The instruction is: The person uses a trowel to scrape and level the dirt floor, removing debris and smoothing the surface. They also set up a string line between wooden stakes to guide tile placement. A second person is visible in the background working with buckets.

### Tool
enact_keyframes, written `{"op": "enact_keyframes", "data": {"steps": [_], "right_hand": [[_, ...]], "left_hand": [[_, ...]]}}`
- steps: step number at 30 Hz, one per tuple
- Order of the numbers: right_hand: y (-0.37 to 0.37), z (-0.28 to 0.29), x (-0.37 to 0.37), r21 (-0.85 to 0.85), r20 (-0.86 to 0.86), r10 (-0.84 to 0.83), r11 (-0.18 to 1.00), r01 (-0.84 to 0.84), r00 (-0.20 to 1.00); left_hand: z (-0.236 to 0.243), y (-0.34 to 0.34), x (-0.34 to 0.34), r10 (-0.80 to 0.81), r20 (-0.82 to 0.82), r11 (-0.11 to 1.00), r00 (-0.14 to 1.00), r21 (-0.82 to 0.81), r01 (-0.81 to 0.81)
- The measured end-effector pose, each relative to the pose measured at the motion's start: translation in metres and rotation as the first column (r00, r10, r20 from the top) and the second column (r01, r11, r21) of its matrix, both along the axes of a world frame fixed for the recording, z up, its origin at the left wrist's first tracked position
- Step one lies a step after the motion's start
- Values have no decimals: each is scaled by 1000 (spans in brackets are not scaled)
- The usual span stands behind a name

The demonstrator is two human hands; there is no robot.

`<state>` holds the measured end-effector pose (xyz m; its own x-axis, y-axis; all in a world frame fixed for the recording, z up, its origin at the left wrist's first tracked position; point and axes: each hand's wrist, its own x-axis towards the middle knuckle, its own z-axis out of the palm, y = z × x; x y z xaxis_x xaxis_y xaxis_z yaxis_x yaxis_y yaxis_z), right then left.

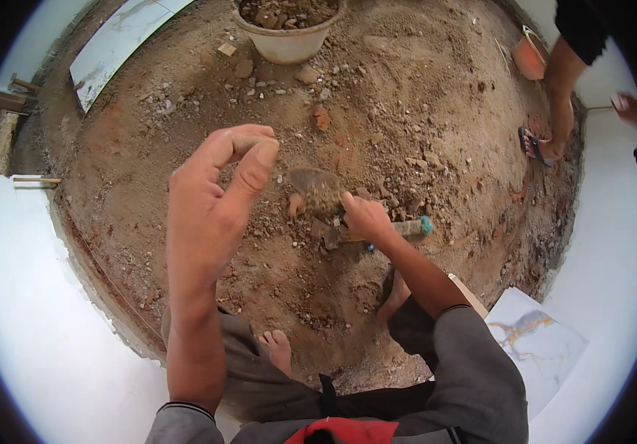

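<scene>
1. The person's right hand was closed around the handle of a small metal trowel with a flat, dirt-caked blade, low over the patch of loose brown soil and rubble at the middle of the scene.
2. The trowel's long axis ran roughly left to right and slightly away: the blade lay just left of and beyond the right knuckles, loaded with crumbly earth, while a pale tool handle with a teal end stuck out to the right of the wrist. Whether that handle belonged to the trowel or to a second tool lying under the hand could not be told.
3. The left hand was raised, left of the blade and apart from it, so the right hand was the nearer one. Its thumb and forefinger tips were drawn close as in a pinch; whether anything sat between them could not be made out.
4. A white plastic bucket half full of rubble stood at the far side, well apart from both hands.
5. The right fingers were curled under and mostly hidden; a co-worker's arm at the far right was cut off by the rim.
</scene>
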<state>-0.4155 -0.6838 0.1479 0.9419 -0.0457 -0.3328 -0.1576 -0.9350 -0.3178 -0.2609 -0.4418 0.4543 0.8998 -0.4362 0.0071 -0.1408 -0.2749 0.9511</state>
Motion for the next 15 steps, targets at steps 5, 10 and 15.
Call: {"op": "enact_keyframes", "data": {"steps": [5,10,15], "right_hand": [[-58,24,80,11,224,-492,865,502,842],[-75,-16,114,13,83,-482,876,482,872],[-54,-25,24,66,113,-401,916,396,909]], "left_hand": [[15,25,-23,-13,83,1000,996,23,11],[21,37,-32,9,141,999,990,35,-14],[25,44,-29,35,159,999,987,-14,-33]]}}
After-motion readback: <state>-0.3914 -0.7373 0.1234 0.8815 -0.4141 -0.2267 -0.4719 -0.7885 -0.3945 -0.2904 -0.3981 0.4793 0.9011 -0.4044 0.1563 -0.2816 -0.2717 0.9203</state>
